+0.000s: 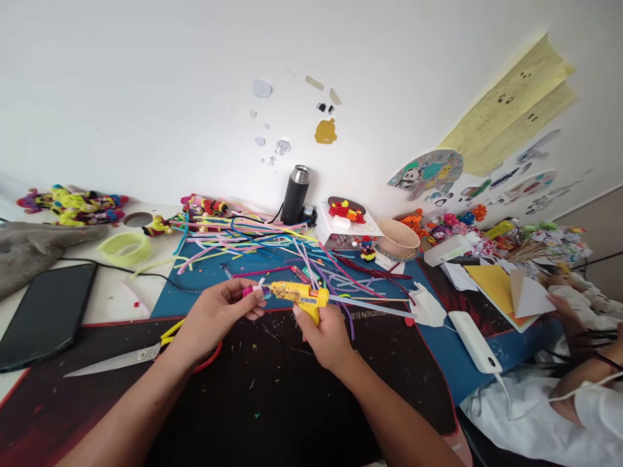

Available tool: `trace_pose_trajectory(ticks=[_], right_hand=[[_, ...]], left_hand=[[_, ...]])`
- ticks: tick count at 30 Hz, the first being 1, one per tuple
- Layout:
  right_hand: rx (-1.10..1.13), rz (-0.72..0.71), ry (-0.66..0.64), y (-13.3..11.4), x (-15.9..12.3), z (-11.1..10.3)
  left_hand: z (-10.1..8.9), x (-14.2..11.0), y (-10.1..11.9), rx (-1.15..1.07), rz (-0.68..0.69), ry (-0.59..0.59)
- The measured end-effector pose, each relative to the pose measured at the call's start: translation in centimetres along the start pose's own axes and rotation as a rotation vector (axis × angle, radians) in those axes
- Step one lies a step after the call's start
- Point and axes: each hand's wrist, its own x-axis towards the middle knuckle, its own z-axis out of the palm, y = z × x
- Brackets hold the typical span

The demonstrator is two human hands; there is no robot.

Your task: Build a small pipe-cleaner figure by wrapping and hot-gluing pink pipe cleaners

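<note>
My right hand (324,331) is closed round the handle of a yellow hot glue gun (296,294), with a long translucent glue stick (374,306) sticking out of its back. The gun's nozzle points left and meets, or almost meets, a small fuzzy pink, white and blue pipe-cleaner piece (261,293). Pinching that piece is my left hand (228,305), whose fingers cover part of it. Below my left wrist lie large scissors (121,360) with yellow and red handles. Many coloured pipe cleaners (243,233) are heaped just beyond my hands.
A black thermos (295,194) stands by the wall near a white box (348,227) and a round bowl (398,240). At left are a dark phone (46,311) and a yellow-green roll (125,248). On the right sit a white power bank (474,342) and another person's hand (564,311) holding paper.
</note>
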Motion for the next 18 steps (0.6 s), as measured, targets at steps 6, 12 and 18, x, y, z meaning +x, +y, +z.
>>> trace_pose_trajectory(ticks=[6,12,18], right_hand=[[-0.015,-0.003,-0.003,0.2,0.1,-0.1],[-0.02,0.008,-0.004,0.4,0.1,-0.1],[-0.007,0.059,0.051,1.1,-0.1,0.1]], left_hand=[[-0.1,0.0,0.1,0.03,0.023,0.01],[-0.2,0.0,-0.3,0.083,0.039,0.026],[-0.6,0.1,-0.7,0.122,0.06,0.029]])
